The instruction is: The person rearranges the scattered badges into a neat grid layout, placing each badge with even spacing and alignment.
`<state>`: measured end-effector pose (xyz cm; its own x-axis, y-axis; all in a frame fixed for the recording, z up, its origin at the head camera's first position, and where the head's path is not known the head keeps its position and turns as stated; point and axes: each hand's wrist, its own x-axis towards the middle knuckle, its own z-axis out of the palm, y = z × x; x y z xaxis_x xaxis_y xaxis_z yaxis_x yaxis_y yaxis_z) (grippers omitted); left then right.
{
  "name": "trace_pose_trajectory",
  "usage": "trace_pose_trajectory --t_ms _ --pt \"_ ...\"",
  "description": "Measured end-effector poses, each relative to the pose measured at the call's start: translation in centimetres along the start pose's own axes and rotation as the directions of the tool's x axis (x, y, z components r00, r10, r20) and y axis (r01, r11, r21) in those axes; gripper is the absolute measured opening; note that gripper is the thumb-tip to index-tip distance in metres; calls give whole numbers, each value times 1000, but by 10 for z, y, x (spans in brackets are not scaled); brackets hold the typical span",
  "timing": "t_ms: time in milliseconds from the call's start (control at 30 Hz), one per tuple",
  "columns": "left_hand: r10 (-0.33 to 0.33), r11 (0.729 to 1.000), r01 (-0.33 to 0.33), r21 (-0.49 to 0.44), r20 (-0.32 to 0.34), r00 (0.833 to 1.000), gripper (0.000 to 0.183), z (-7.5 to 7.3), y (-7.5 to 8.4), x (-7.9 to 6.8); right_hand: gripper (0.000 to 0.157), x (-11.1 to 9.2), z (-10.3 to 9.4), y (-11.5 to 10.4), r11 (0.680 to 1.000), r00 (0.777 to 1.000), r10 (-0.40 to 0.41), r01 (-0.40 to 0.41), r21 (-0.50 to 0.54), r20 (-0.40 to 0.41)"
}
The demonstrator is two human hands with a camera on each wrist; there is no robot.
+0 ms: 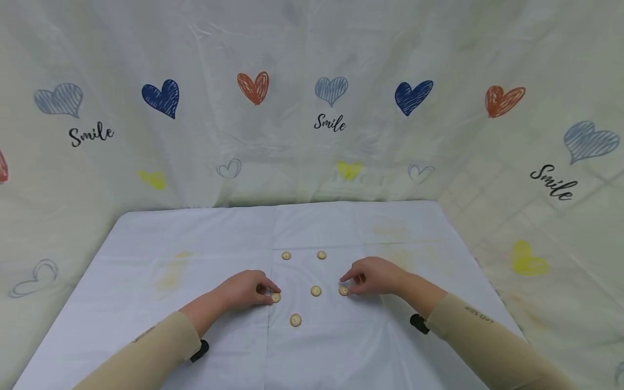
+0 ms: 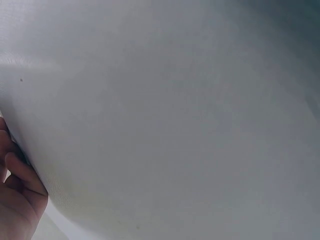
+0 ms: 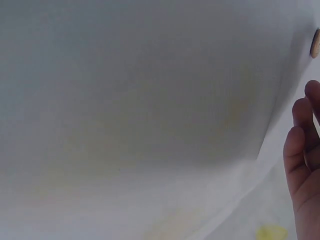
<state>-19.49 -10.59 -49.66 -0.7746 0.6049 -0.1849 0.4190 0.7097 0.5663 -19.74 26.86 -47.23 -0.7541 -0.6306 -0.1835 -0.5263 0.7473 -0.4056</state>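
Note:
In the head view, several small round wooden discs with dark marks lie on a white cloth-covered table (image 1: 224, 346). My left hand (image 1: 246, 290) pinches the leftmost disc (image 1: 276, 297) between thumb and index finger, low at the cloth. My right hand (image 1: 372, 275) is beside the rightmost disc (image 1: 343, 291); the thumb tip is at its right edge and the index finger is raised off it. The left wrist view catches only part of the left hand (image 2: 20, 185) at its edge. In the right wrist view, the right hand's fingers (image 3: 295, 150) are apart, with a disc (image 3: 315, 45) above them.
Two discs lie farther back, the left one (image 1: 286, 255) and the right one (image 1: 322, 255). Another disc (image 1: 316, 291) sits between the hands, and one (image 1: 296, 320) lies nearer me. A hanging sheet (image 1: 287, 141) printed with hearts surrounds the table's back and sides.

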Motion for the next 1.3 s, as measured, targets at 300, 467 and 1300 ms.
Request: trace_pose_trajectory --t_ms 300,467,1300 --pt "7 1000 -7 -6 -2 1000 21 -1 0 0 24 4 7 -1 999 999 -36 37 -38 22" --pt "8 1000 -8 -14 5 1000 20 0 3 1 24 4 9 1 997 999 -44 45 -59 17" --pt "-12 1000 12 -17 4 1000 19 -1 5 0 18 0 5 0 969 995 -77 59 -241 -63"
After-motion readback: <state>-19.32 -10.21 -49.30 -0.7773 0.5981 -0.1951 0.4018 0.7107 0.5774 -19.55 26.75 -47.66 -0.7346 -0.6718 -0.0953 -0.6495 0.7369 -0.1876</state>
